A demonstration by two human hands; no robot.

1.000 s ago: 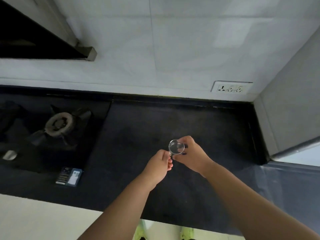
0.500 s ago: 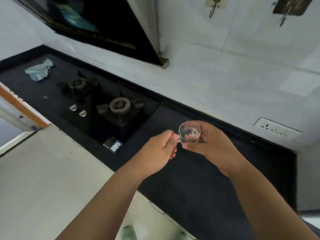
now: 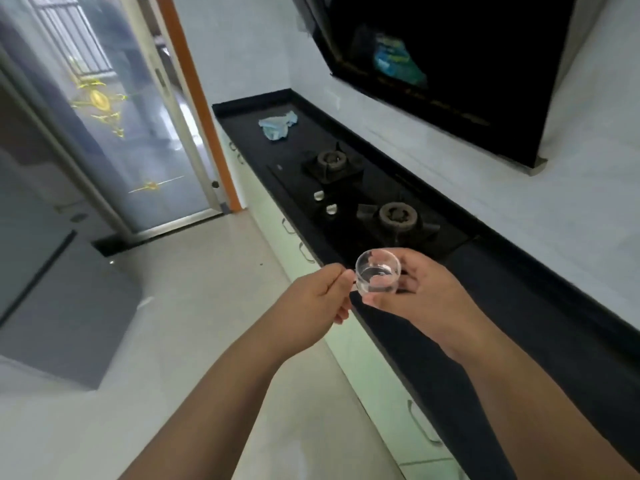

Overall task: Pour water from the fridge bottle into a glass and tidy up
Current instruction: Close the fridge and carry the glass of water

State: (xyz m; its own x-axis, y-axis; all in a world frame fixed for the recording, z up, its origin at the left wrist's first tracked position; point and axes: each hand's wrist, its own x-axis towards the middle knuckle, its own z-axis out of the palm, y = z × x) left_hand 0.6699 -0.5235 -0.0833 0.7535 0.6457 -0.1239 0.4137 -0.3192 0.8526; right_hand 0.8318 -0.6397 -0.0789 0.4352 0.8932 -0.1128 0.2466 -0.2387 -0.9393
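A small clear glass cup (image 3: pixel 378 271) with a little water in it is held upright in front of me, over the front edge of the black counter (image 3: pixel 519 306). My right hand (image 3: pixel 426 296) cradles its body from the right and below. My left hand (image 3: pixel 322 296) pinches the cup's handle on its left side. A grey fridge (image 3: pixel 45 258) stands at the left of the room. No bottle is in view.
A two-burner gas hob (image 3: pixel 367 202) is set into the counter, with a black hood (image 3: pixel 450 64) above it. A light blue cloth (image 3: pixel 277 126) lies at the counter's far end. A glass door (image 3: pixel 114 116) with an orange frame is beyond. Pale floor lies to the left.
The view has swung left from the counter corner toward the hob, door and fridge. Both hands have kept hold of the cup and carried it along the counter's edge.
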